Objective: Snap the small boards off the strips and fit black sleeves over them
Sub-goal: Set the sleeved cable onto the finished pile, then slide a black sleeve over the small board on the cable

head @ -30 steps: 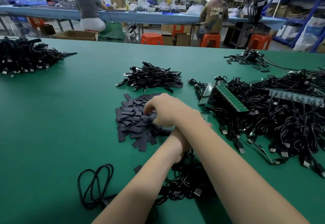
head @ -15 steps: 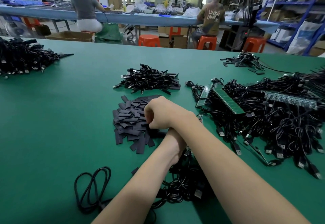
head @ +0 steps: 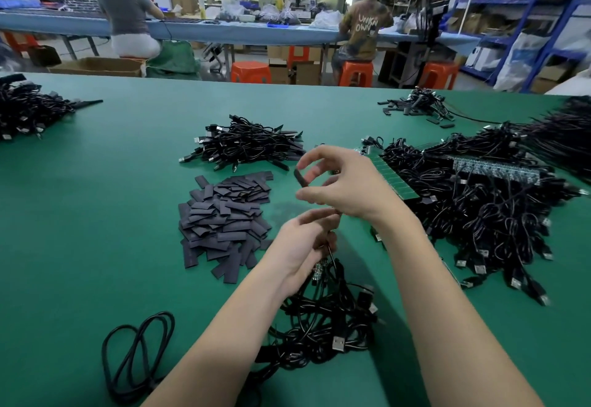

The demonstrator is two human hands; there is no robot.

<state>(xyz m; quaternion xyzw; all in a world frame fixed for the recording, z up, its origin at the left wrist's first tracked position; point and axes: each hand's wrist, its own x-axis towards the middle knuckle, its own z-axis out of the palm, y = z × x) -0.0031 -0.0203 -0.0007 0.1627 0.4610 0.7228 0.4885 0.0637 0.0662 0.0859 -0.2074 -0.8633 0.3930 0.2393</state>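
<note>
bright overhead light | soft shadows | wide-angle edge bending | background workers and right edge blurred

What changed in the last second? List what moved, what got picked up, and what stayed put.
The right hand lifted off the pile of black sleeves and now pinches one black sleeve in the air. The left hand, earlier tucked under the right wrist, has come into view gripping a cable with a small board. The sleeve pile, the cable heaps and the green board strips stayed put.

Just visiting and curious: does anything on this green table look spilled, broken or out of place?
Nothing looks damaged. The black sleeves lie in a loose heap, and a few strays lie scattered beside the far cable bundle.
</note>
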